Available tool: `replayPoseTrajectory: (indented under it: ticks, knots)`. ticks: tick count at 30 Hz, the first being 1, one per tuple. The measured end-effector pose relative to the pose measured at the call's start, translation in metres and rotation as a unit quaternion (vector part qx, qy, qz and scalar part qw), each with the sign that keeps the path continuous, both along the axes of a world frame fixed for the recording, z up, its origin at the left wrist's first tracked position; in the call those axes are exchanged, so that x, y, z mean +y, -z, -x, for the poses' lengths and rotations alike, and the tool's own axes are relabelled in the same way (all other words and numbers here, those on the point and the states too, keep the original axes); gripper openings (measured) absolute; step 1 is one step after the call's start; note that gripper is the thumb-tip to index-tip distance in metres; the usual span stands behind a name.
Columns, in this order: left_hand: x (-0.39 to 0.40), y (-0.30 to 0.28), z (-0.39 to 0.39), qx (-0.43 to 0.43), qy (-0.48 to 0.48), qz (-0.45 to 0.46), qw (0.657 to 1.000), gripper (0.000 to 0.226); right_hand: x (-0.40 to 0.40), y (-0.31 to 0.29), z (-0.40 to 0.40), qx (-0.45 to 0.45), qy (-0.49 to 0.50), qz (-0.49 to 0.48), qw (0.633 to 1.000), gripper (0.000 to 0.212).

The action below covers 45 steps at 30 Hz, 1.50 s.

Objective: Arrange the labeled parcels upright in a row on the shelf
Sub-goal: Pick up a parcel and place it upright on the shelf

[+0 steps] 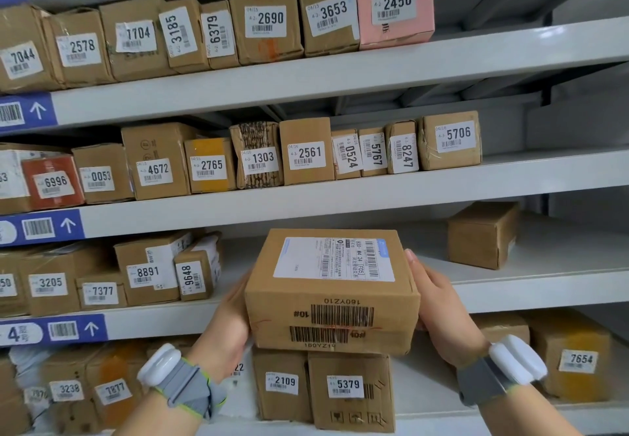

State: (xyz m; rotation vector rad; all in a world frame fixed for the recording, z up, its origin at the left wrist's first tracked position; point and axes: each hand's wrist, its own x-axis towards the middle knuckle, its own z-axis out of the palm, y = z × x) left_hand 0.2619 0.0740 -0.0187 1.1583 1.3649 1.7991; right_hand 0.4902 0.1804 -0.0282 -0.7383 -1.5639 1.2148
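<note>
Gripping cardboard parcel (332,291) (label upward): left hand (226,325), right hand (442,309).

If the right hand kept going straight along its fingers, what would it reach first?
Probably bare shelf. The right hand points up and inward along the held box; the unlabeled box sits off to the right. Depth is unclear.

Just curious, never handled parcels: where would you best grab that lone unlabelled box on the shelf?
By its two short side faces, one hand each side, coming from the front. The lone box sits flat and skewed, with free shelf on both sides, so palms likely fit there.
</note>
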Motion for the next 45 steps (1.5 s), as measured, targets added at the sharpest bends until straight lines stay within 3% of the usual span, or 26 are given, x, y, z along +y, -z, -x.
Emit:
replayPoseTrajectory:
  ticks: [4, 12, 17, 24, 31, 34, 39, 45]
  knots:
    - [0.002, 0.002, 0.004, 0.007, 0.02, 0.032, 0.999, 0.041, 0.003, -0.001, 0.003, 0.013, -0.001, 0.013, 1.0, 0.049]
    - [0.004, 0.005, 0.012, 0.01, 0.043, 0.094, 0.995, 0.061, 0.003, -0.004, 0.01, -0.02, 0.04, 0.005, 0.999, 0.052]
    - [0.006, 0.005, 0.016, -0.025, 0.014, 0.088, 0.996, 0.053, -0.001, -0.003, 0.01, -0.045, -0.007, -0.008, 0.999, 0.062]
    - [0.006, -0.003, 0.01, -0.083, 0.014, 0.044, 0.995, 0.048, -0.011, -0.01, 0.005, -0.026, -0.057, -0.01, 0.998, 0.053]
    - [0.005, -0.02, -0.001, -0.028, 0.011, 0.001, 1.0, 0.05, 0.001, -0.012, 0.009, -0.023, -0.051, 0.007, 0.998, 0.044]
    - [0.003, -0.02, -0.002, -0.023, -0.004, -0.002, 1.0, 0.072, 0.011, -0.01, 0.013, 0.014, -0.047, 0.038, 0.998, 0.035]
    - [-0.001, -0.017, -0.012, 0.016, 0.021, -0.015, 1.0, 0.067, 0.021, -0.011, 0.024, 0.098, -0.053, 0.09, 0.99, 0.031]
    - [-0.006, -0.019, -0.025, 0.039, 0.076, -0.022, 0.996, 0.067, 0.023, -0.021, 0.032, 0.093, -0.052, 0.109, 0.988, 0.037]
